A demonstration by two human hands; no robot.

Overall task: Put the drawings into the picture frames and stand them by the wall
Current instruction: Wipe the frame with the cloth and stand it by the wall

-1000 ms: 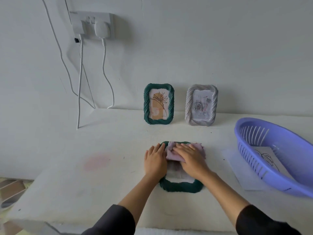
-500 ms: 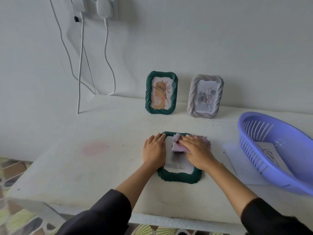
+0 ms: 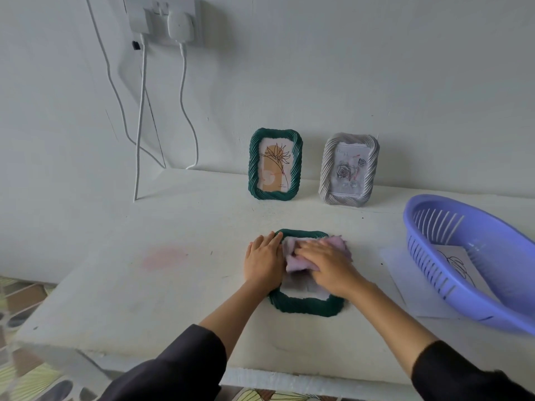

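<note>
A dark green frame (image 3: 307, 306) lies flat on the white table (image 3: 144, 285), near its front edge and well short of the wall. The left hand (image 3: 264, 260) lies palm down along the frame's left side, fingers stretched out flat and closed on nothing. The right hand (image 3: 328, 263) presses a crumpled pale pink cloth (image 3: 335, 246) onto the frame's glass; its fingers are spread flat over the cloth rather than curled round it, so the grip is an open, pressing one. The cloth covers the upper part of the pane and spills over the frame's right top corner.

Three frames are in sight in all. The other two stand upright against the wall (image 3: 376, 82) behind: a second green frame (image 3: 275, 164) holding a flower drawing on an orange ground, and just to its right a grey frame (image 3: 348, 170) holding a rose drawing. The two are close together but not touching.

To the right of the hands sits one purple slotted basket (image 3: 434, 247), tilted, with one line drawing (image 3: 460, 263) lying inside it. One white sheet (image 3: 405, 290) lies on the table, partly under the basket.

On the wall at upper left is one socket plate (image 3: 162, 17) with two plugs in it, and white cables (image 3: 182, 111) hang down from it to the table. Both forearms come out of dark sleeves (image 3: 179, 371).
</note>
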